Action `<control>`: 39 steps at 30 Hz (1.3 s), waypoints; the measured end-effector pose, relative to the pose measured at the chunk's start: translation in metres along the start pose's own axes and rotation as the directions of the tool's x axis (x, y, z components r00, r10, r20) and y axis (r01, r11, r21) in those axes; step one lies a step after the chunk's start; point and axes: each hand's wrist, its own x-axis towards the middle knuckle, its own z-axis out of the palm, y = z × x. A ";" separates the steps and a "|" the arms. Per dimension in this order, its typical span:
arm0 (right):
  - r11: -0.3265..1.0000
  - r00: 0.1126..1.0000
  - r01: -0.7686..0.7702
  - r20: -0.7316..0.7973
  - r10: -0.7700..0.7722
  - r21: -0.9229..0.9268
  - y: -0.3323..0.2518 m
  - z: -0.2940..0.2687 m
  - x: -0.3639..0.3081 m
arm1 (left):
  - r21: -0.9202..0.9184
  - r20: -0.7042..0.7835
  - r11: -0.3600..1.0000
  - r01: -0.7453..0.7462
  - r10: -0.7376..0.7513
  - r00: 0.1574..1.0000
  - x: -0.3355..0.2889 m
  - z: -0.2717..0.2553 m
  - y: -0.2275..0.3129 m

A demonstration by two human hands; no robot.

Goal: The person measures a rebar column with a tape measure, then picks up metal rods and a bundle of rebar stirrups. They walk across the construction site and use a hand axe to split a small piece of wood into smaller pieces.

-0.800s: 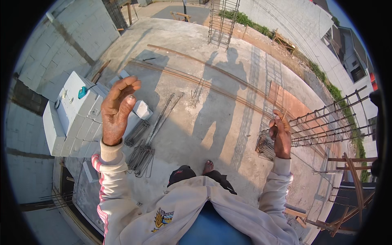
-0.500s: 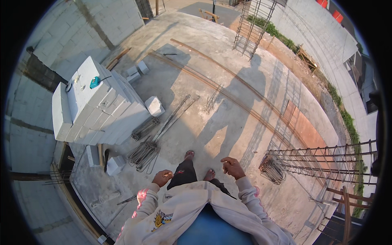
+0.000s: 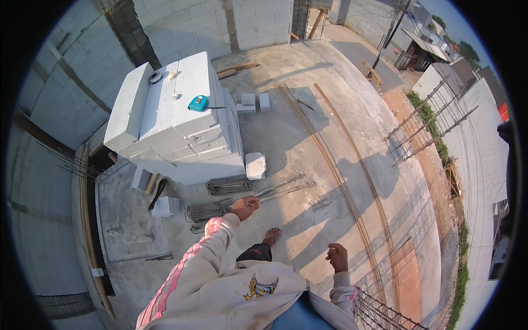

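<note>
My left hand (image 3: 245, 208) is raised in front of me, its fingers curled together. What it holds, if anything, is too small to make out. Below it in the picture lie bundles of bent steel stirrups (image 3: 207, 212) on the concrete floor. My right hand (image 3: 337, 257) hangs in the air to the right, fingers loosely bent and a little apart, with nothing seen in it. A stack of white lightweight blocks (image 3: 190, 129) stands ahead to the left. On its top rest a teal tape measure (image 3: 198, 103) and a dark roll (image 3: 155, 77).
A white block piece (image 3: 255, 166) sits beside the stack, with another bundle of stirrups (image 3: 229, 186) nearby. Long steel bars (image 3: 330, 170) cross the floor. Rebar cages stand at the right, one (image 3: 426, 129) by the slab's edge. A reddish board (image 3: 407, 283) lies near right.
My view has swung left, bringing the block stack closer to the middle. My left arm has reached further forward. A foot has stepped ahead, and my right hand's fingers have curled somewhat.
</note>
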 end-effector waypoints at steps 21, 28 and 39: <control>0.782 0.996 0.083 0.037 -0.077 -0.618 -0.031 0.056 0.072 | 0.396 -0.771 0.834 0.385 0.074 0.633 0.233 -0.337 0.123; 0.962 0.988 0.003 0.149 0.039 -0.273 -0.101 0.082 0.056 | 0.154 -0.611 0.968 -0.197 0.250 0.751 0.166 -0.302 0.152; 0.701 0.665 0.713 0.335 -0.668 -0.017 -0.337 0.119 0.008 | -0.758 0.382 0.635 -0.149 0.617 0.689 0.013 -0.097 0.236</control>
